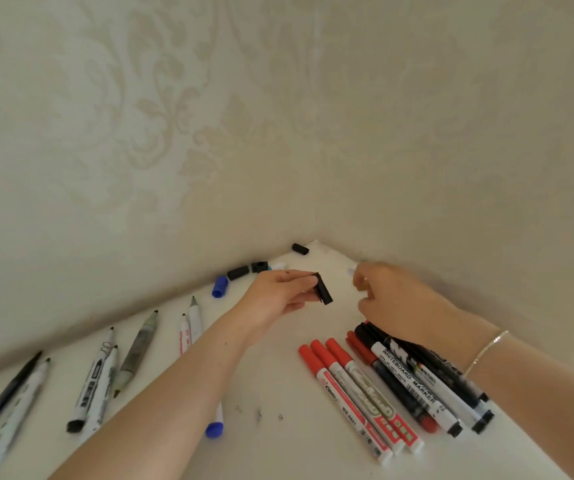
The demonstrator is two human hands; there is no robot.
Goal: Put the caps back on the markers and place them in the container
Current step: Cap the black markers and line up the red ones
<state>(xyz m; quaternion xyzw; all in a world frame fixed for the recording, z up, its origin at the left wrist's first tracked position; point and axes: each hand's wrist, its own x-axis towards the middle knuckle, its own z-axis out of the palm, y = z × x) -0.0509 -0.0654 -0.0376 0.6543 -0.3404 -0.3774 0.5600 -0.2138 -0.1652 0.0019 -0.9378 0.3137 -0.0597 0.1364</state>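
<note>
Capless markers (98, 379) near; loose caps (237, 273) beyond left hand (278, 294).

A white table top (278, 452) fills the near part of the view and runs back into a far corner. Two cream walls (140, 133) with a pale leaf and flower pattern meet at that corner, one on the left and one on the right. A few small dark specks (259, 415) sit on the table near the middle.
</note>
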